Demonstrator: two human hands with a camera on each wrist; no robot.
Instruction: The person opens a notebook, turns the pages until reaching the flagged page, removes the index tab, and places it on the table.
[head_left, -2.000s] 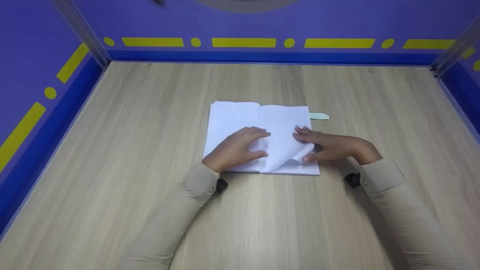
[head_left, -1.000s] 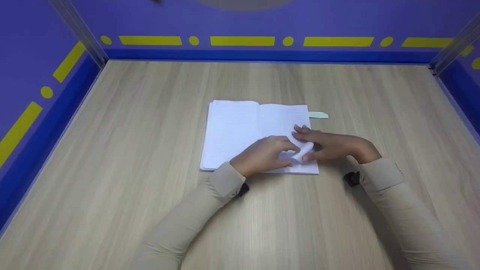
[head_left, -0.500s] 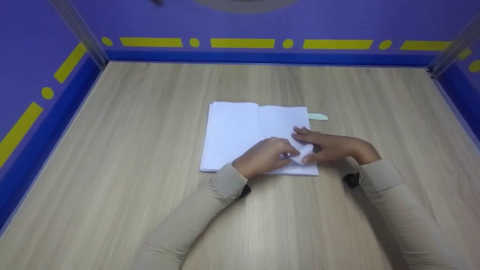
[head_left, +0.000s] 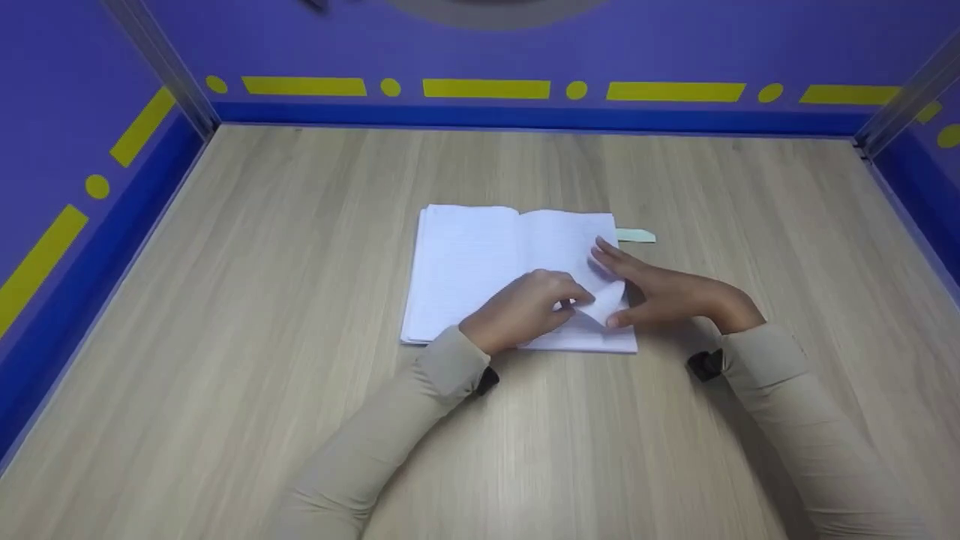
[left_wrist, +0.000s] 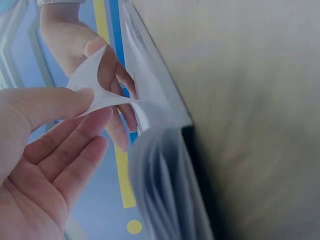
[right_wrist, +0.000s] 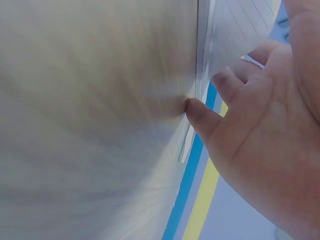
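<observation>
An open lined notebook [head_left: 465, 262] lies on the table, its pages bulging at the spine. My left hand [head_left: 521, 309] is over the right-hand half and pinches a page [left_wrist: 90, 75] between thumb and fingers, as the left wrist view shows. The page's lower right corner is lifted and bent over. My right hand [head_left: 667, 294] is at the notebook's right edge with fingers spread. In the right wrist view, one of its fingertips [right_wrist: 197, 111] is right at the notebook's edge, and the raised page overlaps other fingers. A pale green tab [head_left: 636, 235] sticks out at the upper right.
The wood-grain table [head_left: 300, 225] surrounds the notebook. Blue-purple panels [head_left: 480, 56] with yellow marks enclose its back and sides. A dark wrist device [head_left: 487, 380] sits under the left cuff, another dark device [head_left: 705, 366] under the right.
My left hand has moved right from the notebook's middle and now pinches the curled page. My right fingers have lifted and shifted slightly away from the page, which stands up more.
</observation>
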